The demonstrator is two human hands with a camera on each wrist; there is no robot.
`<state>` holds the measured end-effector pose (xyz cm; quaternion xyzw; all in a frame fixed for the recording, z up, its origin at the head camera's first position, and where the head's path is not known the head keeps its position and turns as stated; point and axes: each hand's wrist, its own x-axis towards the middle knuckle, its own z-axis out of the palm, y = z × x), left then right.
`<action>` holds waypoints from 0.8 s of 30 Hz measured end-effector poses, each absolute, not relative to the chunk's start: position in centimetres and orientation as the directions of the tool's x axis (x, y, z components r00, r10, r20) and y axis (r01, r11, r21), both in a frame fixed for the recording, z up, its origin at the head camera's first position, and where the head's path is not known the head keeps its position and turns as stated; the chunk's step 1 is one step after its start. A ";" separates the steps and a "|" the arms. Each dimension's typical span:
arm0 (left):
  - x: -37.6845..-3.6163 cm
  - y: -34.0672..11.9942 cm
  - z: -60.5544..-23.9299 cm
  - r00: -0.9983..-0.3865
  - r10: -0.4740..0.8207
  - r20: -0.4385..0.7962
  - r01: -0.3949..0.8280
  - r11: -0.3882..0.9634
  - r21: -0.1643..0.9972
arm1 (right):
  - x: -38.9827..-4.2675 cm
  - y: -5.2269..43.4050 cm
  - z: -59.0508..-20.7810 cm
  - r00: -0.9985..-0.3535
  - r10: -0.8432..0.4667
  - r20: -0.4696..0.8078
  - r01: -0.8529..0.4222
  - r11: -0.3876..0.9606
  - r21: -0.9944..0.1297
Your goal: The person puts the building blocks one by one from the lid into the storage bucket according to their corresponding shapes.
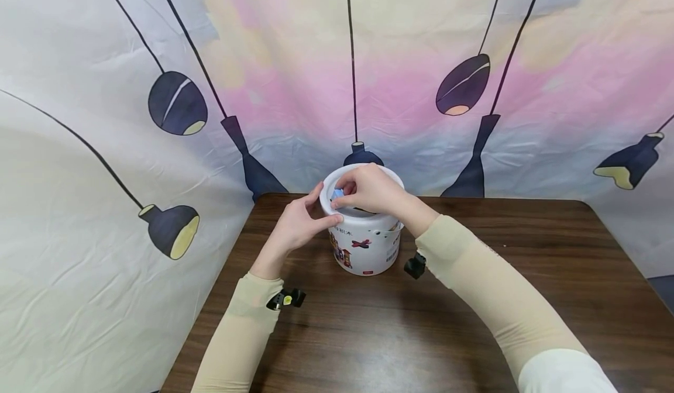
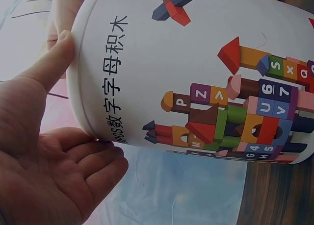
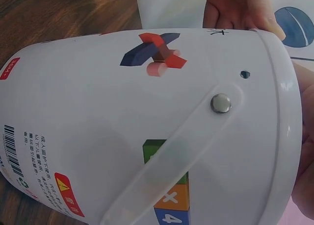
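A white toy-block bucket (image 1: 363, 247) with printed block pictures stands upright at the table's far edge. My left hand (image 1: 300, 223) holds its rim from the left, thumb on the near side and the other fingers against the outside wall, as the left wrist view shows. Over the opening, my right hand (image 1: 371, 188) reaches in with bent fingers and the thumb pointing down inside the rim. A small light-blue thing (image 1: 337, 194) shows between that thumb and the fingers; whether they pinch it is unclear. Most of the inside is hidden by the right hand.
The bucket's translucent handle (image 3: 167, 161) hangs down along its side. Beneath is a dark wooden table (image 1: 358, 334). Right behind its far edge hangs a cloth backdrop (image 1: 295, 89) printed with lamps. Each wrist carries a small black camera.
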<state>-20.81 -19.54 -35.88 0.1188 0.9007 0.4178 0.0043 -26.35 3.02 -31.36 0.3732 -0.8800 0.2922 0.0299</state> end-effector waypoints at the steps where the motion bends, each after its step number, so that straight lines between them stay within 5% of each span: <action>1: -20.8 -19.5 -35.9 -0.971 0.219 0.092 0.211 0.621 0.755 | -26.3 3.0 -31.4 -0.721 -0.639 0.269 -0.673 0.551 -0.494; 24: -20.7 -19.4 -35.8 -0.975 0.200 0.099 0.205 0.627 0.752 | -26.4 7.6 -31.4 -0.786 -0.531 0.318 -0.591 0.491 -0.640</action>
